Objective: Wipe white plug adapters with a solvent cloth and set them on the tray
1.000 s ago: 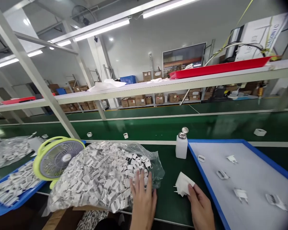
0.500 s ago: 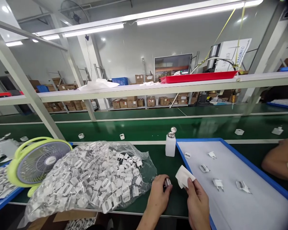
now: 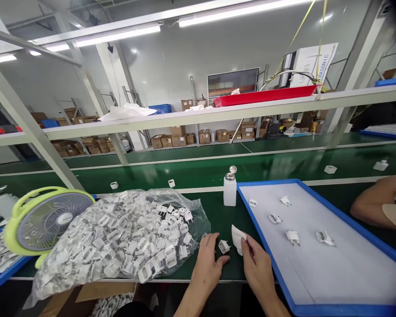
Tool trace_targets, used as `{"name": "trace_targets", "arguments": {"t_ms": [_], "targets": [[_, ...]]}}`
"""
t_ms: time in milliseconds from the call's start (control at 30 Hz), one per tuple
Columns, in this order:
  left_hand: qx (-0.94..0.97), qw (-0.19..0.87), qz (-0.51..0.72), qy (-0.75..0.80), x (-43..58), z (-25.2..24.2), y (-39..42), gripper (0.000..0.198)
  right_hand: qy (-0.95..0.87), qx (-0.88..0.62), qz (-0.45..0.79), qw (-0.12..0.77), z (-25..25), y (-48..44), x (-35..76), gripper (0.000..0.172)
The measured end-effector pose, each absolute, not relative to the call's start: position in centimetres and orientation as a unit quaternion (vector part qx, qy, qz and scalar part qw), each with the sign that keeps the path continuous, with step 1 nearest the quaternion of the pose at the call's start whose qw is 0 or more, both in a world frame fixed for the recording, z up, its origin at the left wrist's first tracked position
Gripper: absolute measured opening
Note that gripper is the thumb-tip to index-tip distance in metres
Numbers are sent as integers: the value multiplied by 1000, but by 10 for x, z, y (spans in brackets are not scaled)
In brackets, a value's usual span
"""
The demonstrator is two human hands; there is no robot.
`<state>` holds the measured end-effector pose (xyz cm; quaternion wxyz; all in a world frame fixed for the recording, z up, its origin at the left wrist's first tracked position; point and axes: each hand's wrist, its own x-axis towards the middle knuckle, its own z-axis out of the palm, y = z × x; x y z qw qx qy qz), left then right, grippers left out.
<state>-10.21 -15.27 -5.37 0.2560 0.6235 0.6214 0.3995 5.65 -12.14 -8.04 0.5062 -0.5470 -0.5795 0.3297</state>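
Note:
On the green work surface lies a white plug housing [image 3: 224, 246] with two pins, just off the fingertips of my left hand [image 3: 207, 259]. That hand is open, its thumb and fingers apart around the housing without visibly gripping it. My right hand [image 3: 258, 259] pinches a folded white cloth [image 3: 239, 239] between thumb and fingers, close to the housing's right side. Left of my hands, a clear plastic bag [image 3: 203, 220] spills over with many white plug housings [image 3: 135, 237]. A white pump bottle [image 3: 230, 192] with a raised metal lid stands behind my hands.
At right, a blue-rimmed tray [image 3: 267, 259] carries several plug housings [image 3: 292, 237]. A yellow-green fan [image 3: 49, 220] stands left of the bag. Beyond runs a green conveyor [image 3: 198, 171] with scattered housings, under a shelf [image 3: 171, 125] holding a red tray [image 3: 267, 96]. Another person's arm [image 3: 376, 198] rests at far right.
My left fingers have opened away from the plug housing, which now lies on the surface. My right hand has brought the cloth lower and left, nearer to it. The view has shifted slightly.

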Motion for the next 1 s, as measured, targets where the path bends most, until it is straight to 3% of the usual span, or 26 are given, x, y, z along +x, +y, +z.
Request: {"name": "trace_targets", "arguments": {"t_ms": [167, 267, 467, 700, 833, 1000], "targets": [[650, 227, 380, 617, -101, -53, -144, 24, -722, -434, 254, 476, -78, -125, 51, 34], [663, 218, 385, 604, -103, -56, -144, 34, -795, -370, 197, 437, -73, -131, 54, 32], [666, 216, 399, 592, -110, -62, -152, 40, -878, -267, 42, 395, -84, -138, 60, 46], [668, 217, 406, 585, -110, -61, -150, 39, -893, -185, -135, 388, -105, -134, 62, 37], [670, 230, 409, 575, -110, -60, -149, 34, -893, -193, -133, 383, -102, -135, 62, 37], [662, 233, 419, 576, -107, -63, -151, 34, -876, -283, -13, 390, -102, -142, 64, 42]]}}
